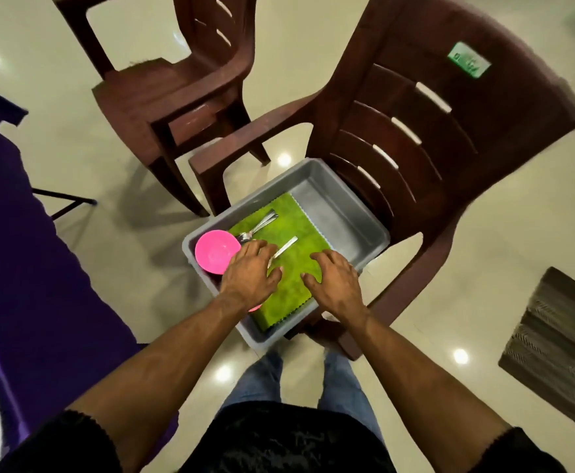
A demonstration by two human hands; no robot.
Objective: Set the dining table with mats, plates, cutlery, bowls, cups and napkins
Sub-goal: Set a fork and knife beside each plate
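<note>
Nearby, brown chairs point(190, 93) beside tub point(340, 203)

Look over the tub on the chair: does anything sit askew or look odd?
The grey tub juts past the chair seat's front edge. Inside, the cutlery lies loose across the green mat. Nothing looks spilled or damaged.

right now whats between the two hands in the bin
Head view: only the green mat shows between the left hand and right hand; a utensil handle lies by the left.
</note>
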